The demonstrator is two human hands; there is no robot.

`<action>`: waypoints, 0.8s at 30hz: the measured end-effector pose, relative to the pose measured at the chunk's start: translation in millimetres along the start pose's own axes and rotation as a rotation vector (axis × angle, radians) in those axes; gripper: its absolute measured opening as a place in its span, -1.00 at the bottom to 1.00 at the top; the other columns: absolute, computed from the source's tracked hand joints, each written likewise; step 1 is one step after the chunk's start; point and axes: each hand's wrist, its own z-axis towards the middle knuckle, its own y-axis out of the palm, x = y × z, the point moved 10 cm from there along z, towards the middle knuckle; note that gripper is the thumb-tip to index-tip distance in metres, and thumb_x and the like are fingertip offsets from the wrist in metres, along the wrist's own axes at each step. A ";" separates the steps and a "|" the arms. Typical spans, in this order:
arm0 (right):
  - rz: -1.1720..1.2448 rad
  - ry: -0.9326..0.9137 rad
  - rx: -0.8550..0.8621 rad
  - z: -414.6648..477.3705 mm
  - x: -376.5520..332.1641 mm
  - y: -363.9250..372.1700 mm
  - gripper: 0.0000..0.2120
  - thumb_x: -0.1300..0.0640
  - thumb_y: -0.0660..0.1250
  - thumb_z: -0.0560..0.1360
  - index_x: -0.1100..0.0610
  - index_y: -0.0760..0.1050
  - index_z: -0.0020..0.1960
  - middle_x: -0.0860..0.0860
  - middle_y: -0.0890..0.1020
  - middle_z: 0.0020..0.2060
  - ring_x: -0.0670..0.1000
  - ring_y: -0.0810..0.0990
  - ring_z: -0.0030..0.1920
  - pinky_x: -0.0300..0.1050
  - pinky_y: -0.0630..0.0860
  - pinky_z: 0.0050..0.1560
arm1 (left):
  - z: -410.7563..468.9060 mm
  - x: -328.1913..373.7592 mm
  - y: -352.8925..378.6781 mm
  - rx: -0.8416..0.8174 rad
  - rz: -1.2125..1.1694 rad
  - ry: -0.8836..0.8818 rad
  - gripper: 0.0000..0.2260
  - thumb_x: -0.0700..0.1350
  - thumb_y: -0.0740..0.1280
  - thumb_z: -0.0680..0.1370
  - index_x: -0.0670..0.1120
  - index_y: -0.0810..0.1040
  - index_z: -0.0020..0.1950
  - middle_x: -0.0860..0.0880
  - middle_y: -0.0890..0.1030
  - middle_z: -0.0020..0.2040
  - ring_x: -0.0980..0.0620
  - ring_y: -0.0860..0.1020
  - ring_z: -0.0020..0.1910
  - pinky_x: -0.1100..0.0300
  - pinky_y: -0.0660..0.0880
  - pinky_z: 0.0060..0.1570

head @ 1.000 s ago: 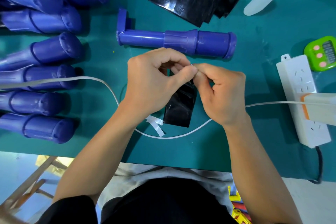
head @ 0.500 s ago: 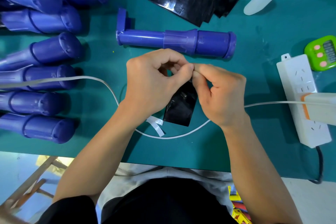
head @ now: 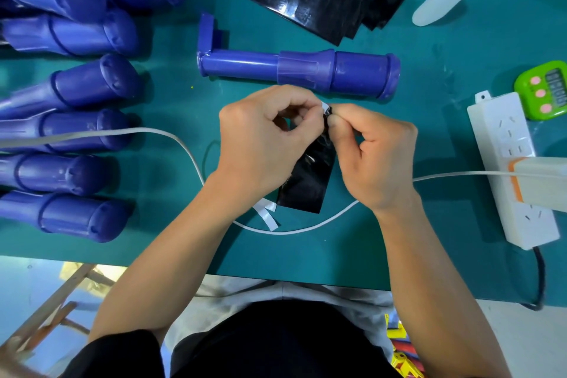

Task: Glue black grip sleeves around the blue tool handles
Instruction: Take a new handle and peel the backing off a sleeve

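My left hand [head: 264, 144] and right hand [head: 374, 159]: both pinch glossy black grip sleeve [head: 310, 176]; white backing [head: 325, 106] barely peeled; blue plastic tool handle [head: 306, 70] bare.

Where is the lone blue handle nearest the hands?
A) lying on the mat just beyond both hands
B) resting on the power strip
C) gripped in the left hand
A: the blue handle lies on the mat; left hand and right hand pinch the black sleeve.
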 end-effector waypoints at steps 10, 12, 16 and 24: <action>-0.063 -0.056 0.023 -1.4 -10.1 1.0 -0.76 0.30 0.34 0.65 0.28 0.60 -0.20 0.03 0.40 -0.40 0.05 0.29 -0.34 -0.08 0.34 -0.34 | 0.7 -3.3 0.8 -0.034 -0.036 -0.059 -0.83 -0.16 0.51 0.45 0.13 0.71 -0.17 0.21 0.69 -0.26 0.18 0.66 -0.26 0.36 0.51 -0.20; -0.074 -0.068 0.041 -2.6 -11.3 2.0 -0.75 0.30 0.34 0.65 0.28 0.60 -0.20 0.04 0.41 -0.41 0.07 0.29 -0.35 -0.08 0.33 -0.35 | 0.8 -5.1 0.9 -0.035 -0.033 -0.074 -0.85 -0.16 0.50 0.44 0.11 0.71 -0.18 0.22 0.68 -0.28 0.20 0.66 -0.28 0.35 0.52 -0.20; -0.085 -0.073 0.077 -2.4 -14.5 1.4 -0.78 0.30 0.37 0.65 0.25 0.64 -0.17 -0.10 0.33 -0.33 -0.05 0.23 -0.28 -0.35 0.23 -0.29 | 0.7 -7.3 0.9 -0.033 -0.020 -0.091 -0.86 -0.15 0.49 0.42 0.12 0.68 -0.23 0.21 0.66 -0.31 0.21 0.62 -0.31 0.34 0.50 -0.23; 0.004 -0.005 0.086 -3.8 -3.4 1.8 -0.75 0.27 0.32 0.64 0.22 0.61 -0.21 0.03 0.34 -0.42 0.03 0.25 -0.35 -0.24 0.27 -0.35 | 3.3 -16.6 3.2 -0.032 -0.111 -0.158 -0.89 -0.15 0.45 0.38 0.05 0.63 -0.30 0.16 0.56 -0.41 0.18 0.45 -0.41 0.34 0.39 -0.33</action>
